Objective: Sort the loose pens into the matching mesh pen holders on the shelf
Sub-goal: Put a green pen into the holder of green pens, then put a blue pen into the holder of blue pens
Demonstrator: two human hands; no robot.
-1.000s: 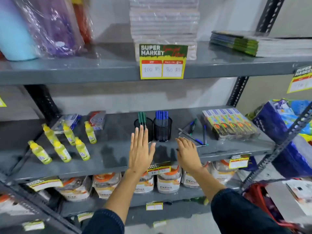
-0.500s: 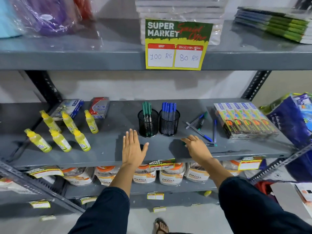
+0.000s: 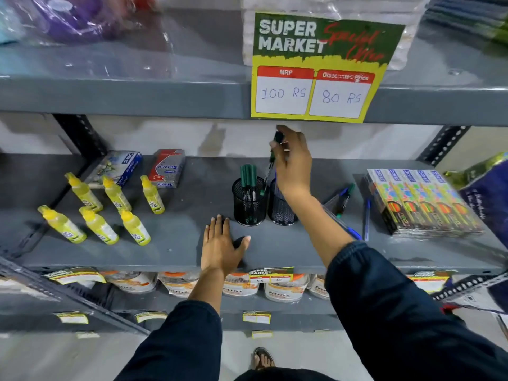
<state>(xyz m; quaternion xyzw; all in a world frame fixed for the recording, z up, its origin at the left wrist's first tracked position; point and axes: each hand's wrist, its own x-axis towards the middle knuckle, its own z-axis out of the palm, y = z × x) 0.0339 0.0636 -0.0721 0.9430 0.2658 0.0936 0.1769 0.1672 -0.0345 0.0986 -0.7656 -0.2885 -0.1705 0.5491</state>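
Right hand (image 3: 292, 163): fingers pinch a green-capped pen (image 3: 270, 163) above the two mesh holders.
Left hand (image 3: 221, 244): fingers spread flat on the grey shelf (image 3: 176, 243).

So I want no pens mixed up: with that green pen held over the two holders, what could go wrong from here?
1. The right hand holds the green pen right over the gap between the holders, so it could drop into the right holder instead of the left holder with the green pens.
2. The forearm passes close above the right holder and could tip it.
3. The left hand lies flat and steadies neither holder.
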